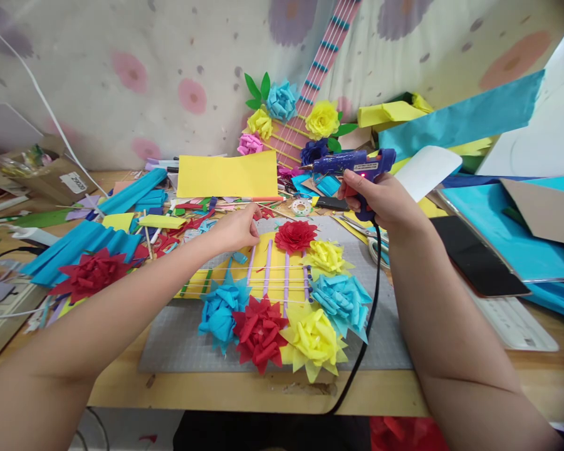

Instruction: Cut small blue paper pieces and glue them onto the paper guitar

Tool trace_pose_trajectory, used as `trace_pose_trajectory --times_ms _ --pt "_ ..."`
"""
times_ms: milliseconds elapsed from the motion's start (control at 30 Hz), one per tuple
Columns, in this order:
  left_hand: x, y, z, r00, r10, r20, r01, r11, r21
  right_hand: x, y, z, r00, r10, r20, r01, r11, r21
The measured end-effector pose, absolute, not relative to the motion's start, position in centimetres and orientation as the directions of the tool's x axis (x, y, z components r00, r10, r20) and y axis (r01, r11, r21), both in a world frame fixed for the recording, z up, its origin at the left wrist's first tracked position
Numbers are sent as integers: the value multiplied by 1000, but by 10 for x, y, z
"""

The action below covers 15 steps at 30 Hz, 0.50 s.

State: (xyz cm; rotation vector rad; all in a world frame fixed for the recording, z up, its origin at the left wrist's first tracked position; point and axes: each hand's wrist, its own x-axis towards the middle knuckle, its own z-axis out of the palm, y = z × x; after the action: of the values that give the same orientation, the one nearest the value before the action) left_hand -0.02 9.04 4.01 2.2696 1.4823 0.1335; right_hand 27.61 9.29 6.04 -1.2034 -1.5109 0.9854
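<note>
Gripping the glue gun (345,163), smooth blue plastic with its nozzle aimed left, the right hand (371,194) wraps the handle, black cord (378,282) dropping below it. Between and nearer than both hands lies the guitar (276,260), flat yellow card crossed by slim purple strips (286,282) and taut white strings. Crinkled paper flowers rim it: a tightly layered red bloom (295,237) just right of the left hand, spiky blue (224,313), red (260,333) and yellow (314,338) ones nearer the body. It's all on a grey gridded mat (169,344) over the wooden surface (122,382).

Now the pose: the left arm reaches forward across the guitar's neck, and the left hand (241,227) bends down at its far edge, fingers curled, thumb near forefinger; whether they pinch anything, I can't tell. The right arm comes in bent, gun raised above the mat.

Labels: the gun's white sticker (365,166) is too small to read; far left of the left hand, a cardboard box (42,178) carries a tag (73,181), seemingly "29020".
</note>
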Motion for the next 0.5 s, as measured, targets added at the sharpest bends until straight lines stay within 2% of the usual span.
trace_pose_trajectory --times_ms 233,367,500 --pt "1 89 44 388 909 -154 860 -297 415 278 94 58 -83 979 186 218 200 -955" --pt "0 91 47 286 943 -171 853 -169 494 279 95 58 -81 980 180 227 194 -954" --pt "-1 92 44 262 942 -211 814 -98 572 279 96 57 -78 980 182 232 196 -953"
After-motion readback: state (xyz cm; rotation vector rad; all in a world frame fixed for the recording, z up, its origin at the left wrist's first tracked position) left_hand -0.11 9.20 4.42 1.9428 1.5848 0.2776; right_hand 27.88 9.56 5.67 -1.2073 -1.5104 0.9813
